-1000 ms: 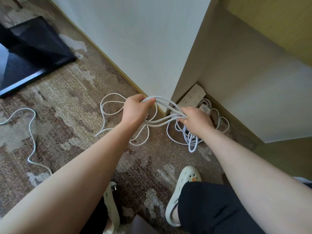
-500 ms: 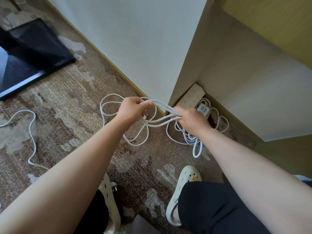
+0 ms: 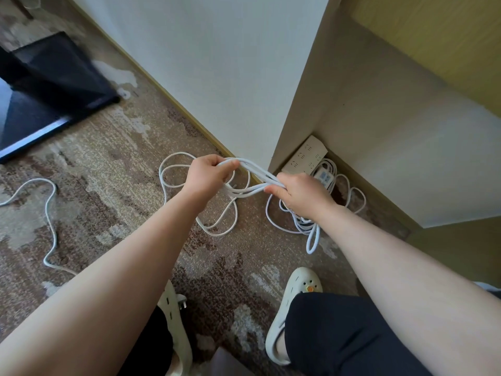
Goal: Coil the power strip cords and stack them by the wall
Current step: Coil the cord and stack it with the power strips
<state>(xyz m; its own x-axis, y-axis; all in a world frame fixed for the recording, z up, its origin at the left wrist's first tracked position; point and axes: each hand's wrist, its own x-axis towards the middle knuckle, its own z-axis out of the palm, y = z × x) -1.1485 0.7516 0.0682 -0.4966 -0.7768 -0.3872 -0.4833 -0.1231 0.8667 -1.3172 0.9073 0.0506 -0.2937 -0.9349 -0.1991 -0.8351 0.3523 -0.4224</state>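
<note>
Several loops of white cord [image 3: 253, 176] stretch between my two hands above the carpet. My left hand [image 3: 207, 176] grips one end of the bundle, fingers curled round it. My right hand [image 3: 301, 195] pinches the other end, and more loops hang from it down to the floor [image 3: 311, 234]. Loose turns of the same cord [image 3: 173, 172] lie on the carpet behind my left hand. A beige power strip [image 3: 305, 157] leans in the corner by the wall, with a smaller white strip [image 3: 324, 176] and its cord beside it.
Another white cord [image 3: 50, 213] snakes over the carpet at the left. A plug [image 3: 181, 298] lies near my left shoe [image 3: 176, 327]; my right shoe [image 3: 295, 297] is by my knee. A black panel [image 3: 48, 85] lies at the far left. White wall [image 3: 217, 77] ahead.
Both hands have shifted slightly with the bundle. The loops hanging below my right hand have dropped lower toward the floor.
</note>
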